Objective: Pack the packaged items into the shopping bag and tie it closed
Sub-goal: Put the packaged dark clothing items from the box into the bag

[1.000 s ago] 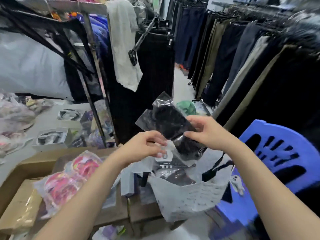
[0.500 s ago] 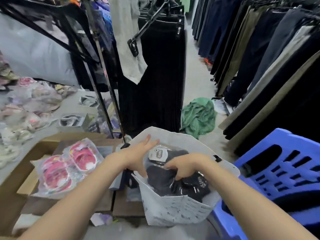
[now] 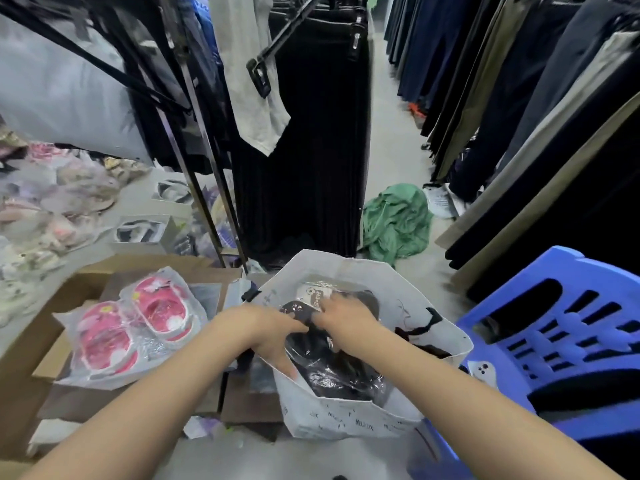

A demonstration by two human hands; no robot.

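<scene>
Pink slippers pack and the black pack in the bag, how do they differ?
The pink slippers pack lies outside on the cardboard boxes, untouched; the black pack sits inside the white shopping bag under the left hand and right hand. One shows pink footwear, the other dark fabric. Both are wrapped in clear plastic.
</scene>
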